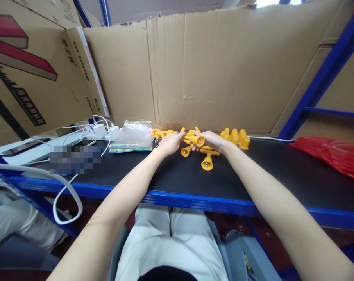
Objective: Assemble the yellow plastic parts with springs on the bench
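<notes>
A yellow plastic piece with a flared, bell-shaped end (199, 141) is between my two hands, its open mouth towards me. My left hand (171, 143) is closed at the narrow end of this piece. Around the flared end, my right hand (208, 139) has its fingers bent, partly hidden behind the piece. Just below lies a similar yellow bell-ended piece (185, 151). Another bell-ended piece with a crossbar (207, 162) rests nearer the front edge. Beyond my left hand is a pile of yellow parts (161, 133) with small metal chains.
Several yellow cup-like parts (235, 137) stand in rows at right. Clear plastic bags (133, 134) lie left, near white chargers (99, 130) and cables. A red plastic bag (329, 154) is far right. Cardboard (224, 70) backs the black tabletop (177, 181); a blue frame edges it.
</notes>
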Available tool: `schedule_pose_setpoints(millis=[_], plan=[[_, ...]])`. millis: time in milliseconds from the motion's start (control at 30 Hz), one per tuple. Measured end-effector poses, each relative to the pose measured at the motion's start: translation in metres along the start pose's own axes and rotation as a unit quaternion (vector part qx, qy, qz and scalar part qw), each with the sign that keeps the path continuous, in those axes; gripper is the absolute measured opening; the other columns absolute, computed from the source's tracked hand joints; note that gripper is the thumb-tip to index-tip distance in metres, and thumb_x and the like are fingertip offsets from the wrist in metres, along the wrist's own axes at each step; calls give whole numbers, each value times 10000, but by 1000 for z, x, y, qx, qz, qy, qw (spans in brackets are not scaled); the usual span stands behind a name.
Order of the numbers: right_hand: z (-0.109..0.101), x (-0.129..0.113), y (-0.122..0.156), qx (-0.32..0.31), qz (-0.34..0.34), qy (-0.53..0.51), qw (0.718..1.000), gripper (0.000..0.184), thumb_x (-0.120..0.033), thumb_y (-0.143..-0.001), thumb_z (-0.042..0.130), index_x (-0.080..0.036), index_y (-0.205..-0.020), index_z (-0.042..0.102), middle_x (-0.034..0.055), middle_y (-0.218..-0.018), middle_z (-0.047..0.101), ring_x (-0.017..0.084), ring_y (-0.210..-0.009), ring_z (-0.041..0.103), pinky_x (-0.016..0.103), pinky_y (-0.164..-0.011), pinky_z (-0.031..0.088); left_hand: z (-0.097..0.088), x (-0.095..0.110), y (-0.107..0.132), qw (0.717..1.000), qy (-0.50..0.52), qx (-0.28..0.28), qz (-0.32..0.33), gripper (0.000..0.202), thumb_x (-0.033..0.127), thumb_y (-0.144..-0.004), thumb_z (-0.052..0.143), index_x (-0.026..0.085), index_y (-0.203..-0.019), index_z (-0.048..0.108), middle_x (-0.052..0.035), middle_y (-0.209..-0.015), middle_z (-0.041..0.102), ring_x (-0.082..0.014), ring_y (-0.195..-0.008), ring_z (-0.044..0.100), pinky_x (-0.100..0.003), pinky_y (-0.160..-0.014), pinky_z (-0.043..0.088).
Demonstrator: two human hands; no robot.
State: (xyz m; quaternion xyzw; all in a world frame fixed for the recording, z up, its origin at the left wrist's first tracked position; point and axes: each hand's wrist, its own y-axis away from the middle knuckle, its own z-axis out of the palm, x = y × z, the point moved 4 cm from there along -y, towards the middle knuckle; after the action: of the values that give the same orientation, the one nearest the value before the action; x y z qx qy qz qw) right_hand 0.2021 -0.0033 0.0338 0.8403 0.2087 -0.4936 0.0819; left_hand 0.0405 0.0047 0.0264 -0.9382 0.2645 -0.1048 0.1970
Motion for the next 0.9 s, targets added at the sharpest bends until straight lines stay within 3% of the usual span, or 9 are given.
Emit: schedule_pose_setpoints(millis=[133, 467, 633, 733, 833, 900], plan=[[2, 0, 2, -82, 1, -72, 994, 574, -594, -901, 301, -148, -867, 660, 109, -818, 699, 179, -728, 639, 330, -770, 497, -6, 7, 3, 1000, -27, 6, -11, 371, 274, -952, 291, 252, -1286, 452, -108, -1101, 558, -241, -954, 611, -358, -813, 457], [0, -1, 3, -55, -9, -60, 997, 359, -508, -761, 615, -154, -759, 669, 78, -715, 684, 179, -672, 622, 361, -763, 492, -5, 9, 4, 1000, -16, 0, -11, 361, 247, -945, 294, 230, -1282, 422, -122, -1144, 522, -262, -988, 596, -385, -848, 447], [-6, 3, -1, -12, -25, 101, 994, 371, -530, -754, 596, -172, -666, 630, 20, -665, 654, 137, -636, 573, 301, -671, 433, -1, 5, 5, 1000, -11, -13, -17, 325, 270, -944, 311, 209, -1236, 440, -134, -1150, 534, -260, -969, 600, -380, -842, 455], [-8, 6, -3, 15, -15, 206, 978, 324, -488, -792, 562, -175, -743, 628, 21, -730, 669, 139, -647, 561, 272, -625, 391, 5, 3, 4, 1000, -11, -20, -15, 308, 264, -941, 314, 194, -1209, 448, -144, -1151, 546, -260, -956, 605, -390, -836, 459], [-9, 7, -5, 46, -9, 318, 947, 244, -423, -818, 552, -191, -846, 623, 39, -823, 679, 174, -720, 577, 281, -645, 377, 12, 1, 1, 1000, 4, -21, -4, 291, 265, -935, 330, 178, -1181, 459, -155, -1135, 569, -266, -971, 603, -398, -838, 460], [-8, 3, -4, 94, -32, 411, 906, 199, -351, -821, 550, -206, -948, 601, 57, -908, 678, 210, -798, 580, 311, -703, 367, 16, 1, -2, 999, 29, -18, 3, 275, 258, -924, 361, 165, -1159, 468, -147, -1099, 599, -261, -986, 601, -388, -847, 461]])
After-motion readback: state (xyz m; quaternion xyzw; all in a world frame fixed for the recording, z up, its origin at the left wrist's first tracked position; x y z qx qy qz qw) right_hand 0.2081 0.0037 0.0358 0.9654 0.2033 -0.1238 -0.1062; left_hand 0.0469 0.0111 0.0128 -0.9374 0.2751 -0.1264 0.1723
